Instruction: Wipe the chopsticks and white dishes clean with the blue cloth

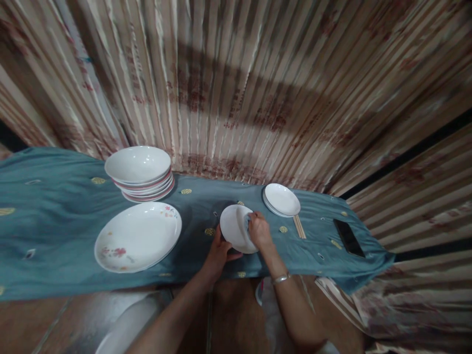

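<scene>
My left hand [218, 253] grips the lower left rim of a small white plate [234, 227], which is tilted up above the teal cloth [55, 221]. My right hand [259, 231] is closed on a small bluish cloth [246, 222] pressed against the plate's face. A silver bracelet sits on my right wrist. Just right of the hands lies a stack of small white plates [282, 199] with a pair of wooden chopsticks [299, 226] beside it.
A large flowered oval plate [138, 237] lies on the left. Behind it stands a stack of white bowls [140, 172]. A black phone [348, 237] rests near the cloth's right end. A striped curtain [258, 88] hangs behind the table.
</scene>
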`<control>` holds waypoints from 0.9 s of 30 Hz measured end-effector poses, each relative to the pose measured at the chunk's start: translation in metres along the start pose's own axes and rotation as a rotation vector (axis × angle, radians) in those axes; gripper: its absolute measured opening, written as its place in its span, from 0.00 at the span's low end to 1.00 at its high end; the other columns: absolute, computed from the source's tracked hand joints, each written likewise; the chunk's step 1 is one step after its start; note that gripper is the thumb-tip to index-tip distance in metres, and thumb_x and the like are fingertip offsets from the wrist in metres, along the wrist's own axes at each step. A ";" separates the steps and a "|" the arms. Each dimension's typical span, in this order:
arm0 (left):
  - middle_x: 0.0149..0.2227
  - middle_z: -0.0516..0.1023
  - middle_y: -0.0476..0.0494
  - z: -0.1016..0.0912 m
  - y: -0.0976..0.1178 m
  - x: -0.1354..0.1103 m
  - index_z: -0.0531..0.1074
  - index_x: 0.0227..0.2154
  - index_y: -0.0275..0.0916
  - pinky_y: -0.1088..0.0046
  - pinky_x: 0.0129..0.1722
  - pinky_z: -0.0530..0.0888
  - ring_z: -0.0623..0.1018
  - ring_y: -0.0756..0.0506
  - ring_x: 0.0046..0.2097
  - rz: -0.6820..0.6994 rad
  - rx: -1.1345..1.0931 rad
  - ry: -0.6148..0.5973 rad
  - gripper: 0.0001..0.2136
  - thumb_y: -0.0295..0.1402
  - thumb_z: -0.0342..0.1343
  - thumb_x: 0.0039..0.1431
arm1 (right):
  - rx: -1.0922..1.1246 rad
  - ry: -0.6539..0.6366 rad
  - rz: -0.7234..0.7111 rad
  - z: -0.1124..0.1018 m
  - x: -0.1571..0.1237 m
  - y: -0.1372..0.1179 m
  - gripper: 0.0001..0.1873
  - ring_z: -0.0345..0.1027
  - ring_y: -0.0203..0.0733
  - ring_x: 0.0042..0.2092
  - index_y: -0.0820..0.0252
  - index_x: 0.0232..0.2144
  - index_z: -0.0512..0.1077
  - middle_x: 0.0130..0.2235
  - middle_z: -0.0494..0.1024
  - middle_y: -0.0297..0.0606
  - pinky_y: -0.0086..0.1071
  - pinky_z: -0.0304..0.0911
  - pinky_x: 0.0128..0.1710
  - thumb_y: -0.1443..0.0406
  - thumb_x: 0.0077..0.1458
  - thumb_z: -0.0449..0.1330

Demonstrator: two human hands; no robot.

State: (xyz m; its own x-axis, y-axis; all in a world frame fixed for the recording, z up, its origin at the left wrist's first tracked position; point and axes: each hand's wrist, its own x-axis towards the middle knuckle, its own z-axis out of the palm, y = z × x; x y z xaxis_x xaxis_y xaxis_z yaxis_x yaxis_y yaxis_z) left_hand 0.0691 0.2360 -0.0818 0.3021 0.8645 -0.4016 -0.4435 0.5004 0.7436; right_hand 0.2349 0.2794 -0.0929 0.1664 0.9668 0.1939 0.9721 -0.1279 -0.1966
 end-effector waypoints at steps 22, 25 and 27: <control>0.55 0.70 0.40 0.002 -0.003 0.002 0.59 0.57 0.46 0.59 0.44 0.79 0.75 0.40 0.51 0.039 -0.129 -0.019 0.35 0.23 0.58 0.42 | 0.828 -0.228 -0.260 0.009 -0.021 -0.038 0.26 0.69 0.41 0.56 0.55 0.47 0.76 0.53 0.77 0.35 0.41 0.59 0.60 0.74 0.48 0.50; 0.52 0.72 0.41 0.001 0.000 0.001 0.63 0.51 0.43 0.59 0.43 0.79 0.76 0.41 0.49 0.028 -0.133 -0.054 0.31 0.23 0.57 0.40 | 0.827 -0.329 -0.295 0.000 -0.029 -0.027 0.25 0.70 0.44 0.55 0.57 0.45 0.78 0.52 0.78 0.38 0.42 0.61 0.59 0.74 0.47 0.51; 0.49 0.73 0.41 0.001 0.001 0.001 0.63 0.50 0.43 0.58 0.42 0.79 0.76 0.41 0.47 0.018 -0.116 -0.081 0.30 0.22 0.58 0.40 | 0.806 -0.378 -0.317 -0.007 -0.034 -0.019 0.25 0.70 0.45 0.55 0.57 0.45 0.78 0.52 0.77 0.39 0.43 0.61 0.59 0.74 0.47 0.51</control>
State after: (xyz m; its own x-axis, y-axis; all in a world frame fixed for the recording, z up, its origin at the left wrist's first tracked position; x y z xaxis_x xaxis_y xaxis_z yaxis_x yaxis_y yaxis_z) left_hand 0.0693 0.2377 -0.0810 0.3581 0.8692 -0.3409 -0.5425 0.4908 0.6817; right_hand 0.2116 0.2478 -0.0890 -0.2880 0.9560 0.0554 0.5324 0.2079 -0.8206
